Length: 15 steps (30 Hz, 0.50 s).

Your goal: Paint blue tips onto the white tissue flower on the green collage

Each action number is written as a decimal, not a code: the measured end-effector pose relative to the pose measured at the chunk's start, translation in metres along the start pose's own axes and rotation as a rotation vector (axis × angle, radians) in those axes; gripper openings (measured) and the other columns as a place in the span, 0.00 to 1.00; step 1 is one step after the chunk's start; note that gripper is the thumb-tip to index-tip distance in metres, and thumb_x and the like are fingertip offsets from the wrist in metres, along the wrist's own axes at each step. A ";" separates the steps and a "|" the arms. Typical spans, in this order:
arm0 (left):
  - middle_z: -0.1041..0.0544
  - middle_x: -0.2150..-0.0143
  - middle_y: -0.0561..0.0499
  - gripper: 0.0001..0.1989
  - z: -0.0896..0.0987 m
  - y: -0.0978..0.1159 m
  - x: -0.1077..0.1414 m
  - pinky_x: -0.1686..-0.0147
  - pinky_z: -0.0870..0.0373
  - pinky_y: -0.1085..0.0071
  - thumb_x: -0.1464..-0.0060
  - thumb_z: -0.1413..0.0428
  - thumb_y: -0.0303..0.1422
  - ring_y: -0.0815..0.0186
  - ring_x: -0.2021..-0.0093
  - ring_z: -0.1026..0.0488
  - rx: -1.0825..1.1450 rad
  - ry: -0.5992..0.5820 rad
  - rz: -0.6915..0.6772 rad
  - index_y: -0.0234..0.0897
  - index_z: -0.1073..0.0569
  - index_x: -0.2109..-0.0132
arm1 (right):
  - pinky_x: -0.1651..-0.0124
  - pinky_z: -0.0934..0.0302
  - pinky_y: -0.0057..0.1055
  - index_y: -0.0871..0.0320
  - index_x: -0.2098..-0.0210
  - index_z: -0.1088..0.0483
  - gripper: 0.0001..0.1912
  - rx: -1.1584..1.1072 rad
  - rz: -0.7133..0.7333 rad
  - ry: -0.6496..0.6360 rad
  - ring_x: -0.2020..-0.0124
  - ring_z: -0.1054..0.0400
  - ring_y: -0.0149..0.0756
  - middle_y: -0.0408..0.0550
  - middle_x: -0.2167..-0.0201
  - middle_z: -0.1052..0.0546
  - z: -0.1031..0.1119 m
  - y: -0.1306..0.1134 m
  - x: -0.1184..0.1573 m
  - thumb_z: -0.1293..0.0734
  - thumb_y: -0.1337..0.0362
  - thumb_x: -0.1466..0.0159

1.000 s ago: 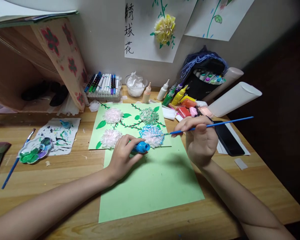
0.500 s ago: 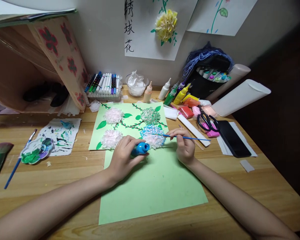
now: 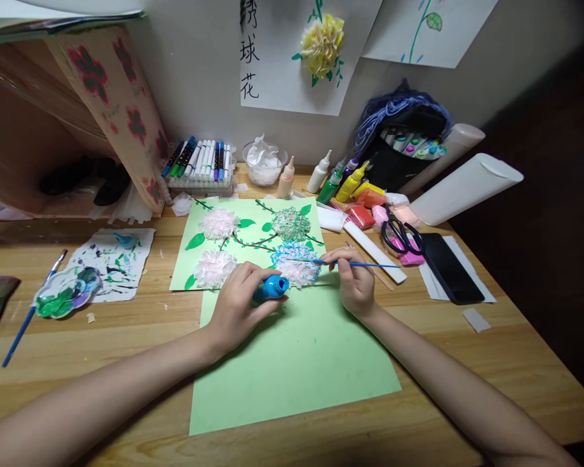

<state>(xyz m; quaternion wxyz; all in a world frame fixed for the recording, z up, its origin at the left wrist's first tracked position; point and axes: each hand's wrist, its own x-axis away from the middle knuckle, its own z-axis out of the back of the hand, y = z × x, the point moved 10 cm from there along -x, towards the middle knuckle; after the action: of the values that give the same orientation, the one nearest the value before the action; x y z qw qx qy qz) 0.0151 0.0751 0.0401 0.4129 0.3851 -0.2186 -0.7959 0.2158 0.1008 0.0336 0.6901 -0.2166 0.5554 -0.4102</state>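
Observation:
My left hand (image 3: 241, 305) is closed round an uncapped blue paint bottle (image 3: 271, 287), tilted with its mouth to the right. Between the fingers of my right hand (image 3: 354, 280) is a thin blue paintbrush (image 3: 365, 264), its tip over the lower-right paper flower (image 3: 296, 264). That flower has blue on its upper and right edges and pale pink in the middle. It sits on a light green sheet (image 3: 182, 259) with a green-tinted flower (image 3: 291, 224), two pale pink flowers (image 3: 219, 224), painted leaves and brown stems. A second green sheet (image 3: 292, 370) lies under my hands.
At left are a paint palette (image 3: 58, 301), a brush (image 3: 26, 327) and a stained tissue (image 3: 126, 272). Markers (image 3: 199, 159), a glass bowl (image 3: 264, 162) and paint bottles (image 3: 331, 187) stand at the back. Scissors (image 3: 401, 237) and a phone (image 3: 452, 269) lie at right.
The whole view has shifted slightly. Both hands keep their holds on the bottle and paintbrush; the brush tip has moved slightly left over the blue-edged flower.

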 end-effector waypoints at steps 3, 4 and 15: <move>0.29 0.61 0.49 0.15 0.000 0.001 0.000 0.62 0.36 0.67 0.43 0.40 0.32 0.62 0.60 0.32 -0.003 0.001 -0.007 0.40 0.31 0.49 | 0.65 0.36 0.34 0.55 0.64 0.29 0.12 -0.013 -0.025 0.028 0.65 0.28 0.36 0.48 0.67 0.23 0.003 0.002 0.000 0.43 0.62 0.31; 0.29 0.61 0.49 0.15 0.000 0.001 0.000 0.62 0.36 0.67 0.43 0.40 0.32 0.62 0.60 0.32 -0.003 0.000 -0.006 0.40 0.31 0.49 | 0.66 0.36 0.34 0.56 0.64 0.29 0.13 -0.011 -0.025 0.011 0.65 0.28 0.36 0.48 0.67 0.23 0.001 0.002 -0.001 0.43 0.62 0.31; 0.29 0.61 0.49 0.15 0.000 0.001 -0.001 0.63 0.36 0.67 0.43 0.41 0.32 0.62 0.61 0.32 -0.001 -0.003 -0.005 0.40 0.31 0.50 | 0.68 0.37 0.33 0.55 0.65 0.30 0.12 -0.060 0.018 0.078 0.67 0.30 0.35 0.46 0.70 0.24 0.009 -0.003 -0.001 0.43 0.64 0.31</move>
<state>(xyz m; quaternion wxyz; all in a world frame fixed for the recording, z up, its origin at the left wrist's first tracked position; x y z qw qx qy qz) 0.0157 0.0748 0.0413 0.4107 0.3842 -0.2177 -0.7977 0.2229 0.0985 0.0393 0.6648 -0.2163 0.5957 -0.3954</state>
